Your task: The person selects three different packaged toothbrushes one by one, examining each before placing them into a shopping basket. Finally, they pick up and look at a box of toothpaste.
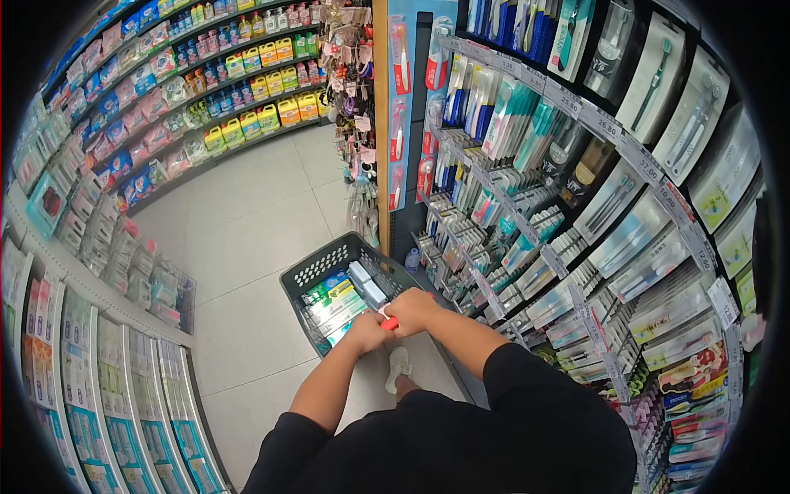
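Observation:
My left hand (367, 331) and my right hand (413, 310) both grip the red handle (389, 323) of a dark grey shopping basket (317, 268). The basket hangs in front of me above the floor. Inside it lie several boxed items, green and blue packs (336, 296) among them. My arms wear short black sleeves. One white shoe (399, 367) shows below the hands.
Racks of toothbrushes and toothpaste (576, 206) fill the right side, close to my right arm. Shelves of packets (107, 247) line the left. Yellow bottles (271, 82) stand on far shelves. Pale floor tiles (247, 214) run ahead between them.

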The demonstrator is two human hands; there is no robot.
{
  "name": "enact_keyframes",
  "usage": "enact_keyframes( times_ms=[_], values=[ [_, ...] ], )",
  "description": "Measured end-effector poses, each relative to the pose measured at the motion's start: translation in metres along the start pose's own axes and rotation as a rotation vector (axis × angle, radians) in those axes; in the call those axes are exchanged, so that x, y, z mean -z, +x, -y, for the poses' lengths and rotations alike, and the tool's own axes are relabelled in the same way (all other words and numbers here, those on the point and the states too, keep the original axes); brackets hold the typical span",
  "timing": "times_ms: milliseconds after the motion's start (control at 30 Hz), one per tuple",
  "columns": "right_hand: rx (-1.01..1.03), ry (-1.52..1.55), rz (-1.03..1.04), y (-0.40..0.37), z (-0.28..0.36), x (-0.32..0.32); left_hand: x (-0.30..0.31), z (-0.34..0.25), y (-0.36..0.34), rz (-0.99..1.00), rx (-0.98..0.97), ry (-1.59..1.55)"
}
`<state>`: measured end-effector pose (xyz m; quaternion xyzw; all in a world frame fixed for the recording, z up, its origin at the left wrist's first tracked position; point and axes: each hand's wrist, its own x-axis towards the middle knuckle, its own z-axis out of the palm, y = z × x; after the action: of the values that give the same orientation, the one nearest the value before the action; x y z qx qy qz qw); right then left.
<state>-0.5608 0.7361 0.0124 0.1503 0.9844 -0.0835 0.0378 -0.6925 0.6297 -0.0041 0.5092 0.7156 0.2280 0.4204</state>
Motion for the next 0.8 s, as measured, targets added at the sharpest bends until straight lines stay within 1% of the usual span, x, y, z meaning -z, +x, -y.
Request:
enact_keyframes(
  times_ms=[67, 167, 267, 367, 467, 500, 600, 633, 700, 767, 800],
  values=[
    [0.031, 0.02, -0.062, 0.013, -0.008, -0.002, 0.013, -0.004, 0.004, -0.008, 0.029, 0.014],
    [0.12, 0.048, -0.259, 0.031, -0.021, -0.009, 0.025, 0.0, 0.014, -0.073, 0.028, 0.002],
    [0.086, 0.04, -0.195, 0.052, -0.03, -0.007, 0.041, 0.003, 0.029, -0.086, 0.019, 0.026],
    [0.156, 0.028, -0.121, 0.07, -0.034, 0.006, 0.061, -0.004, 0.037, -0.046, 0.051, -0.056],
    [0.073, 0.02, -0.547, 0.073, -0.028, -0.006, 0.071, 0.015, 0.057, -0.105, 0.033, -0.012],
    [0.034, 0.091, -0.615, 0.071, -0.029, -0.013, 0.078, 0.009, 0.056, -0.066, 0.106, -0.147],
    [-0.139, 0.237, -0.712, 0.044, -0.036, 0.009, 0.091, 0.017, 0.065, -0.101, 0.142, -0.155],
    [-0.151, 0.267, -0.761, 0.033, -0.047, 0.02, 0.096, 0.013, 0.066, -0.107, 0.176, -0.183],
    [-0.182, 0.191, -0.962, 0.009, -0.078, 0.045, 0.105, 0.015, 0.075, -0.123, 0.17, -0.163],
    [-0.36, 0.039, -1.128, -0.012, -0.114, 0.083, 0.111, 0.029, 0.086, -0.152, 0.146, -0.184],
    [-0.422, -0.075, -1.337, -0.017, -0.137, 0.102, 0.114, 0.041, 0.095, -0.153, 0.148, -0.204]
  ],
)
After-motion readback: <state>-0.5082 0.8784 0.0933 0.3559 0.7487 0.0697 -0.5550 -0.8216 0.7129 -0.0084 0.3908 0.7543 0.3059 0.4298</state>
